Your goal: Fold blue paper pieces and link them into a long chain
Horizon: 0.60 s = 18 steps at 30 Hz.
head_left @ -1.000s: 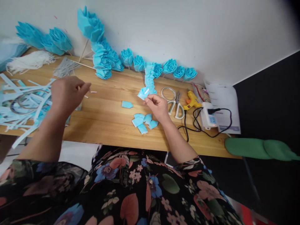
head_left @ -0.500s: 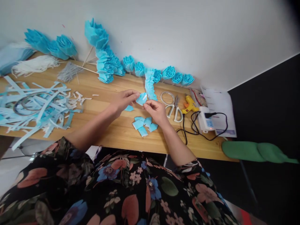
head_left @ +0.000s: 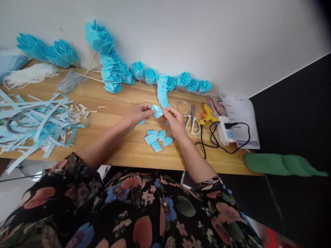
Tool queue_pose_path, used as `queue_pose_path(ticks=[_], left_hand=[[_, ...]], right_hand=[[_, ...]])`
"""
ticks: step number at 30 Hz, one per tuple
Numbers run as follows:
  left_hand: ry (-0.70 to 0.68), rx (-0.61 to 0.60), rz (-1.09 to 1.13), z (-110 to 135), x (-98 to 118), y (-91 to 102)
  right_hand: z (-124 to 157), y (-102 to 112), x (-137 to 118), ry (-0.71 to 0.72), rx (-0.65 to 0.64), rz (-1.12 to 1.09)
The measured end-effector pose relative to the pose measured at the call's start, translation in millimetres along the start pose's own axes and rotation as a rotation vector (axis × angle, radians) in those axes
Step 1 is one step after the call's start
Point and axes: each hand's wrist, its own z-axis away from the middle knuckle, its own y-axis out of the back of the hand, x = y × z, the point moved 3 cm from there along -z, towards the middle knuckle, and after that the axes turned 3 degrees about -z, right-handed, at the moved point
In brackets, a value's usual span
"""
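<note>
Both of my hands meet over the middle of the wooden table [head_left: 124,144]. My left hand [head_left: 137,114] and my right hand [head_left: 174,120] each pinch one side of a small light-blue paper petal [head_left: 157,111] held just above the tabletop. Beneath my hands lies a small cluster of folded blue paper petals [head_left: 157,136]. One more blue piece peeks out under my left hand. A column of stacked blue petals [head_left: 162,90] stands just behind my fingers.
Blue paper roses [head_left: 186,80] line the wall. Blue and white paper strips [head_left: 38,119] pile up at the left. White-handled scissors [head_left: 192,119], a tape ring [head_left: 183,106], a yellow glue gun [head_left: 209,113], a white plug box with black cord [head_left: 226,132] and papers [head_left: 240,117] lie to the right.
My left hand has come from the strip pile at the left to the centre and taken hold of the petal that my right hand was holding alone.
</note>
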Motion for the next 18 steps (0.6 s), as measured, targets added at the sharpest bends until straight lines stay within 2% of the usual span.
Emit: queue_pose_path(ticks=[4, 7, 13, 18], left_hand=[[-0.022, 0.026, 0.033, 2, -5, -1.6], [-0.057, 0.018, 0.046, 5, -2, -5.8], [-0.089, 0.019, 0.030, 9, 6, -11.6], [-0.114, 0.027, 0.060, 5, 3, -9.3]], right_hand=[[0, -4, 1, -0.067, -0.066, -0.078], [0, -7, 0, -0.065, -0.120, -0.100], [0, -7, 0, -0.051, -0.104, -0.052], [2, -9, -3, -0.036, -0.142, -0.033]])
